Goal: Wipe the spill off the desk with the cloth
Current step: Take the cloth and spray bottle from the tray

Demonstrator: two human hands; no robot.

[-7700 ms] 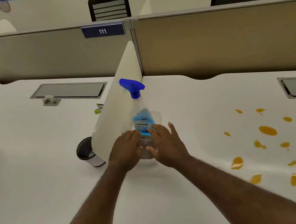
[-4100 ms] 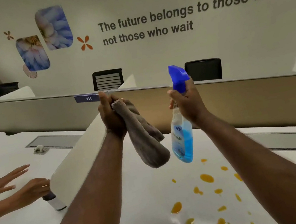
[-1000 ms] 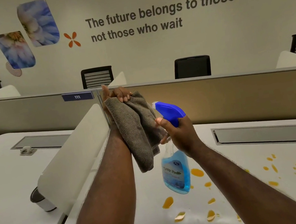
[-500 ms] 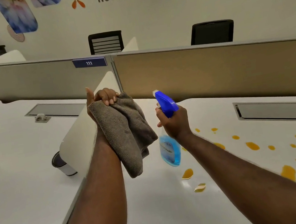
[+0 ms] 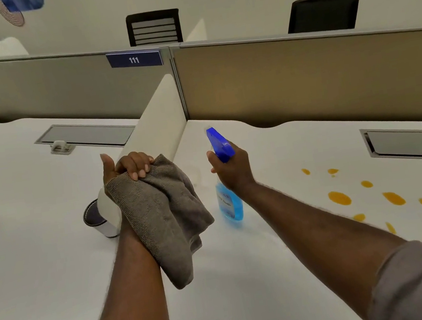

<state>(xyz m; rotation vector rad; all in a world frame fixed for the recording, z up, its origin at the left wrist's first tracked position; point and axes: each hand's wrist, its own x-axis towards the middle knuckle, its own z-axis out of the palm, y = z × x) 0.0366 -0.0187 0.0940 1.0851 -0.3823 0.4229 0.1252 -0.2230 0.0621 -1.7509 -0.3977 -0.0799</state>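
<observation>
My left hand [image 5: 126,170] grips the cloth [image 5: 163,217] mid-frame, my right hand [image 5: 232,169] clasps the spray bottle [image 5: 229,206], orange spill [image 5: 393,198] lower right, divider [image 5: 155,130] behind my knuckles.

Left hand [image 5: 128,170] holds the cloth [image 5: 163,217] up over the desk [image 5: 237,280], just left of the bottle [image 5: 229,201] in the right hand [image 5: 233,167]. Spill [image 5: 393,198] dots the desk well right. Cup [image 5: 97,219] sits left, beside the divider [image 5: 155,130], partition [image 5: 302,81] behind.
</observation>
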